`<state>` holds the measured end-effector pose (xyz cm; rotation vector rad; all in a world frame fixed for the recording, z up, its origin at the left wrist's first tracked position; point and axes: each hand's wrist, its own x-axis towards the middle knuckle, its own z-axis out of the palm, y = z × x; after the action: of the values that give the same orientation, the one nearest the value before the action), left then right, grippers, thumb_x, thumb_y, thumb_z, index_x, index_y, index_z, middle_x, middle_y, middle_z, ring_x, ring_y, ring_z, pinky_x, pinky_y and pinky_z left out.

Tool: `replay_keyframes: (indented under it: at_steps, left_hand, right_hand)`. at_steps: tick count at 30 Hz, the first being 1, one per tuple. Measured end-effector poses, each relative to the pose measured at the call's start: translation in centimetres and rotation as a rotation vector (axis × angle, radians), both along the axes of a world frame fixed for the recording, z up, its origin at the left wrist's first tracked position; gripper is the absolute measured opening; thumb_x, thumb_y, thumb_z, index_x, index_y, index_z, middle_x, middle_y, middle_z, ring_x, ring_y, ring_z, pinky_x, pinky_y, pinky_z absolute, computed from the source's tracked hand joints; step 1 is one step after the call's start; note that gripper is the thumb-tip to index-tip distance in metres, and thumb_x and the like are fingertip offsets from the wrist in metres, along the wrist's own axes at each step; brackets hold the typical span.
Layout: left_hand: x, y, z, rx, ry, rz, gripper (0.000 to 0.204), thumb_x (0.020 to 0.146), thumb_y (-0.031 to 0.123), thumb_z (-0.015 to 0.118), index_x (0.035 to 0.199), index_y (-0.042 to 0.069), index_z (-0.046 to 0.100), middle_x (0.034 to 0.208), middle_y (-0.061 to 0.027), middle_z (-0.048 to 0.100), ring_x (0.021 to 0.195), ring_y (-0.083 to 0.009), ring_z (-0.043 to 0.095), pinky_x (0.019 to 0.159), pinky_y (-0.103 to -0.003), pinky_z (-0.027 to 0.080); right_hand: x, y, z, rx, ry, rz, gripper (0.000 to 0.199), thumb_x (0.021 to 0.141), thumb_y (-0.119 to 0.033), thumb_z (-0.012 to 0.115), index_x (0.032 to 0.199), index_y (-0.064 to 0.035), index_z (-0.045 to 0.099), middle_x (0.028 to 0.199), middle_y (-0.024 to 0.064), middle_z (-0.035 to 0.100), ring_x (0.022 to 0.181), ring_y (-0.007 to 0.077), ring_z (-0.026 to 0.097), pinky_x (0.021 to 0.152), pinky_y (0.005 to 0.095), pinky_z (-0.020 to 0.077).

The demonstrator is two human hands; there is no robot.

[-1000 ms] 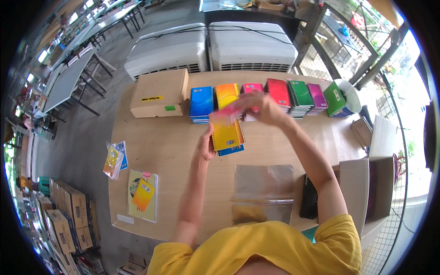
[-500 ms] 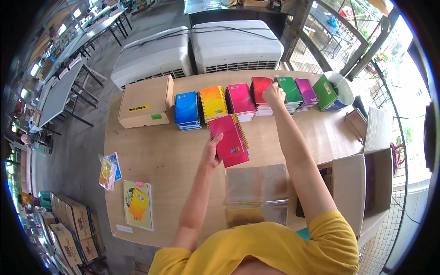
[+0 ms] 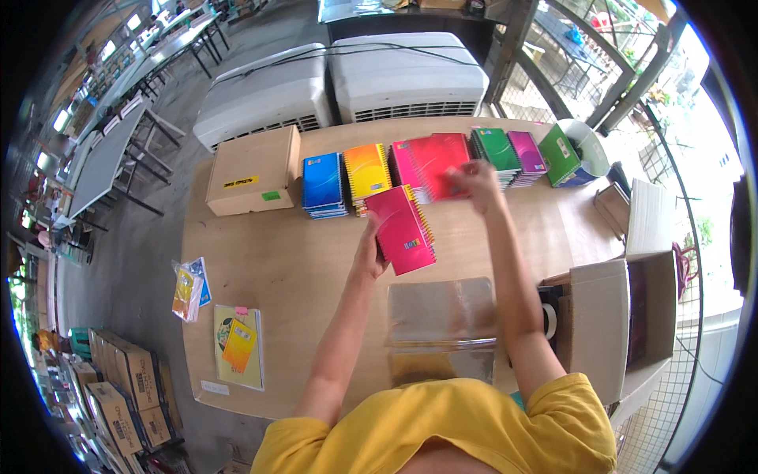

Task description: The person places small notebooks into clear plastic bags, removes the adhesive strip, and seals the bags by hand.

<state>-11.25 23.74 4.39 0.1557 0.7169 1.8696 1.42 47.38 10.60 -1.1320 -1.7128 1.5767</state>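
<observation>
My left hand (image 3: 371, 251) is closed round a small bundle of spiral notebooks, topped by a pink notebook (image 3: 400, 229); a yellow coil shows along its edge. A red notebook (image 3: 430, 164), smeared by motion, is in my right hand (image 3: 480, 186), which pinches its lower right corner. It hovers by the red stack and partly covers the pink stack (image 3: 400, 158). Along the far side of the table the row also has blue (image 3: 322, 178), yellow (image 3: 367, 167), green (image 3: 497, 150) and purple (image 3: 527, 152) notebook stacks.
Clear plastic sleeves (image 3: 440, 310) lie in front of me. A closed carton (image 3: 253, 174) stands far left, an open carton (image 3: 600, 324) at right, a green-and-white container (image 3: 562, 162) far right. Wrapped notebooks (image 3: 188, 291) and a yellow notebook on a larger book (image 3: 251, 347) lie left.
My right hand has lifted a red notebook off its stack and drawn it toward me. The bundle in my left hand has shifted slightly right and up.
</observation>
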Motion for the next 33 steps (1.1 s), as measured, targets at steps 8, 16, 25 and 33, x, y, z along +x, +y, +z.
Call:
replay_keyframes:
  at_steps: [8,16,25,33]
  left_hand:
    - [1.7,-0.1,0.0,-0.074,-0.062,-0.101,0.049,0.092,0.032,0.067,0.129,0.004,0.052,0.118,-0.0135,0.065,0.104,-0.0249,0.067,0.089,-0.044,0.057]
    - [0.7,0.0,-1.1,-0.118,-0.080,-0.060,0.045,0.090,0.025,0.069,0.126,0.004,0.054,0.114,-0.0123,0.067,0.099,-0.0243,0.068,0.085,-0.042,0.059]
    - [0.4,-0.4,0.3,-0.129,-0.063,-0.089,0.045,0.090,0.027,0.070,0.127,0.005,0.055,0.114,-0.0121,0.066,0.100,-0.0236,0.068,0.085,-0.042,0.059]
    - [2.3,-0.9,3.0,0.058,-0.181,-0.301,0.050,0.091,0.033,0.069,0.127,0.001,0.056,0.115,-0.0140,0.068,0.098,-0.0235,0.069,0.084,-0.039,0.059]
  right_hand:
    - [4.4,6.5,-2.8,0.824,-0.484,-0.348,0.037,0.073,-0.021,0.085,0.100,-0.0026,0.068,0.103,0.0185,0.064,0.099,0.0329,0.062,0.085,0.0404,0.0513]
    - [-0.4,8.0,-1.3,0.873,-0.933,0.012,0.036,0.074,-0.012,0.080,0.102,0.0041,0.064,0.109,0.0250,0.067,0.108,0.0412,0.062,0.092,0.0411,0.0541]
    - [2.3,7.5,4.6,0.966,-0.600,-0.102,0.021,0.079,-0.003,0.063,0.098,0.0020,0.070,0.087,0.0234,0.071,0.086,0.0383,0.071,0.077,0.0442,0.0574]
    - [5.4,-6.6,6.2,0.756,0.160,0.768,0.032,0.070,0.009,0.074,0.094,-0.0120,0.078,0.114,0.0020,0.073,0.129,0.0306,0.051,0.109,0.0446,0.0392]
